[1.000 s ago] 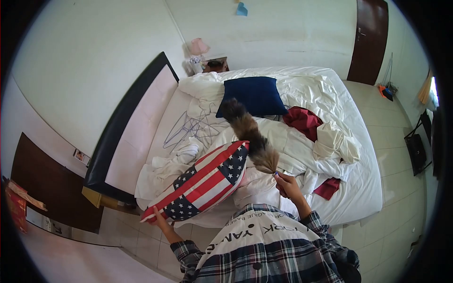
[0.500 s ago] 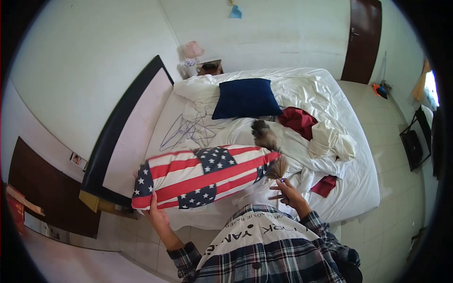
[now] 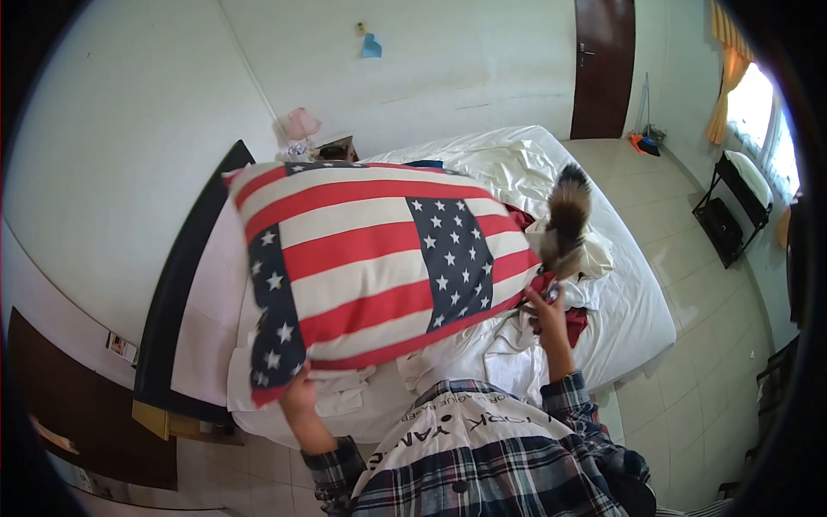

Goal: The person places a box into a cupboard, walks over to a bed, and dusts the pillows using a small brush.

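Note:
A pillow (image 3: 357, 258) in a stars-and-stripes cover is raised over the bed, its broad face turned toward the camera. My left hand (image 3: 299, 398) grips its lower left corner, with the fingers partly behind the cloth. At the pillow's right end, my right hand (image 3: 550, 314) is closed around the base of a brown, black-tipped feather duster (image 3: 567, 222). The duster's feathers point upward. Whether this hand also pinches the pillow's corner I cannot tell. Much of the bed behind the pillow is hidden, including most of a dark blue pillow (image 3: 424, 164).
Rumpled white sheets (image 3: 512, 168) and dark red cloth (image 3: 575, 326) lie on the bed. The dark headboard (image 3: 185, 258) stands at left. Behind are a pink lamp (image 3: 301, 123) and bedside table (image 3: 338, 148). A black rack (image 3: 728, 207) stands by the window.
The striped pillow has come up off the bed, with its broad face tilted toward me. The duster has moved up and right with my right hand. My view has shifted to the right.

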Demonstrator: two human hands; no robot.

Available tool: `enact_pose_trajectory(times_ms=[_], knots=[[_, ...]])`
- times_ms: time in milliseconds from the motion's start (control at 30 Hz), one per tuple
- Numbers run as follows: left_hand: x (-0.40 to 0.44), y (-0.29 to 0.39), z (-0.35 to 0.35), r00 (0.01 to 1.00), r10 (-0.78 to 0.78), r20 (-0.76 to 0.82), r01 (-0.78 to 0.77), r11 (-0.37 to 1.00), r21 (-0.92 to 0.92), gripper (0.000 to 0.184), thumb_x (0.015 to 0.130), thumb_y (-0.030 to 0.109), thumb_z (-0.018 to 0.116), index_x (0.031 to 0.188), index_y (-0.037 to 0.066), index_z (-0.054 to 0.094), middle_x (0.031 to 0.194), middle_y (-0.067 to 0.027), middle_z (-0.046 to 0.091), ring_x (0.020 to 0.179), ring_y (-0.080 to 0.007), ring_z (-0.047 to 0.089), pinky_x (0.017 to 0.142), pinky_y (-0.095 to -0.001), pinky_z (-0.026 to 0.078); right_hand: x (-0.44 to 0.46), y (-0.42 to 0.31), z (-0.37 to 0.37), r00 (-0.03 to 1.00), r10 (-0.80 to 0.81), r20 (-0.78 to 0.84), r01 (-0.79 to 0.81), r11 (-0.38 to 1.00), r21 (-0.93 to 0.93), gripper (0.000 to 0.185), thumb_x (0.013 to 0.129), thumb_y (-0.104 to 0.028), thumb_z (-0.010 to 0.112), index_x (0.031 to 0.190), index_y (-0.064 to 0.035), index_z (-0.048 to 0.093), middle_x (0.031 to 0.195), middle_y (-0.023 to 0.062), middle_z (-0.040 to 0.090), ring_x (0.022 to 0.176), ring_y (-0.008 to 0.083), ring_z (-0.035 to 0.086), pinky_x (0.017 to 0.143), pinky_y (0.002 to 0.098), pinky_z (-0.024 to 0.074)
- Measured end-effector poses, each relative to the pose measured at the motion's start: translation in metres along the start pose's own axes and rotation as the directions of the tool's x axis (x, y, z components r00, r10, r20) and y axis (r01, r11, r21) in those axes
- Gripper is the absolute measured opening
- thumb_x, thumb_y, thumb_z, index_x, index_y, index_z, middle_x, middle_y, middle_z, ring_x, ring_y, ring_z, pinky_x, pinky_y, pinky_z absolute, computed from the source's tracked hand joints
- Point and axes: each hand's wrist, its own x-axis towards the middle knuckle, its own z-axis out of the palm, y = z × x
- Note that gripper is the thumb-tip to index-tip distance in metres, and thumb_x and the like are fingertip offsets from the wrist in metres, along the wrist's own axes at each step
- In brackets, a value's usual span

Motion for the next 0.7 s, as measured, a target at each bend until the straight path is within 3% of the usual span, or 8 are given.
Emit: enact_pose_trajectory(times_ms=[167, 267, 300, 367, 400, 467, 567, 700], knots=[[-0.034, -0.170, -0.026, 0.841, -0.541, 0.022, 0.515, 0.811, 0.277, 0.057, 0.075, 0.017, 0.085, 0.123, 0.000, 0.059, 0.107, -0.0058, 0.068, 0.094, -0.0178, 0.065, 0.083, -0.0312, 0.052, 0.019, 0.011, -0.063, 0.914, -0.296, -0.278, 0.184, 0.912, -0.366, 0.043, 0.095, -0.026, 0.064, 0.128, -0.0025, 0.049, 0.082, 0.0118, 0.063, 0.061, 0.0164, 0.067, 0.041, 0.0291, 0.0419], [-0.094, -0.196, -0.008, 0.725, -0.655, 0.215, 0.583, 0.749, 0.315, 0.061, 0.075, 0.017, 0.085, 0.126, 0.003, 0.055, 0.099, -0.0073, 0.069, 0.081, -0.0162, 0.068, 0.067, -0.0279, 0.055, 0.035, 0.075, -0.082, 0.662, -0.742, -0.107, 0.488, 0.535, -0.690, 0.044, 0.094, -0.025, 0.064, 0.128, -0.0006, 0.048, 0.086, 0.0167, 0.066, 0.059, 0.0199, 0.066, 0.045, 0.0345, 0.0456], [-0.109, -0.205, -0.009, 0.687, -0.704, 0.180, 0.606, 0.692, 0.391, 0.060, 0.075, 0.017, 0.085, 0.126, 0.003, 0.054, 0.098, -0.0077, 0.069, 0.078, -0.0160, 0.069, 0.064, -0.0263, 0.055, 0.027, 0.087, -0.081, 0.861, -0.488, -0.142, 0.314, 0.730, -0.607, 0.047, 0.093, -0.025, 0.065, 0.129, 0.0009, 0.048, 0.085, 0.0211, 0.067, 0.056, 0.0232, 0.065, 0.047, 0.0395, 0.0466], [-0.115, -0.206, -0.009, 0.630, -0.763, 0.148, 0.636, 0.615, 0.466, 0.059, 0.076, 0.020, 0.084, 0.124, 0.005, 0.054, 0.096, -0.0084, 0.070, 0.075, -0.0160, 0.069, 0.060, -0.0248, 0.054, -0.003, 0.096, -0.058, 0.897, -0.439, 0.042, 0.364, 0.682, -0.635, 0.051, 0.094, -0.028, 0.065, 0.133, 0.0006, 0.047, 0.074, 0.0199, 0.065, 0.049, 0.0255, 0.062, 0.043, 0.0393, 0.0454], [-0.110, -0.192, -0.010, 0.612, -0.776, 0.154, 0.646, 0.602, 0.469, 0.057, 0.077, 0.023, 0.083, 0.123, 0.005, 0.055, 0.095, -0.0086, 0.070, 0.075, -0.0162, 0.070, 0.059, -0.0248, 0.053, -0.024, 0.089, -0.041, 0.997, -0.058, 0.058, 0.082, 0.773, -0.629, 0.049, 0.096, -0.030, 0.062, 0.132, 0.0000, 0.047, 0.073, 0.0195, 0.065, 0.052, 0.0251, 0.063, 0.044, 0.0382, 0.0463], [-0.097, -0.177, -0.019, 0.568, -0.805, 0.171, 0.630, 0.559, 0.538, 0.057, 0.080, 0.028, 0.081, 0.125, 0.006, 0.054, 0.097, -0.0090, 0.070, 0.076, -0.0167, 0.070, 0.060, -0.0263, 0.054, -0.054, 0.097, -0.010, 0.971, -0.048, 0.232, 0.184, 0.772, -0.609, 0.046, 0.099, -0.033, 0.056, 0.133, -0.0020, 0.048, 0.074, 0.0239, 0.065, 0.065, 0.0322, 0.067, 0.054, 0.0423, 0.0492], [-0.076, -0.159, -0.033, 0.507, -0.831, 0.227, 0.563, 0.519, 0.644, 0.053, 0.088, 0.034, 0.070, 0.129, 0.007, 0.051, 0.104, -0.0090, 0.069, 0.082, -0.0182, 0.072, 0.065, -0.0308, 0.057, -0.064, 0.135, 0.007, 0.697, -0.006, 0.717, 0.565, 0.621, -0.544, 0.040, 0.097, -0.029, 0.057, 0.131, -0.0081, 0.051, 0.085, 0.0240, 0.067, 0.075, 0.0413, 0.066, 0.067, 0.0476, 0.0505], [-0.082, -0.185, -0.063, 0.535, -0.834, 0.139, 0.646, 0.509, 0.569, 0.043, 0.090, 0.018, 0.059, 0.129, 0.002, 0.051, 0.108, -0.0131, 0.068, 0.080, -0.0206, 0.071, 0.063, -0.0321, 0.058, -0.061, 0.121, 0.017, 0.407, 0.122, 0.905, 0.678, 0.624, -0.389, 0.038, 0.092, -0.031, 0.064, 0.125, -0.0118, 0.061, 0.090, 0.0201, 0.070, 0.080, 0.0351, 0.069, 0.074, 0.0425, 0.0535]])
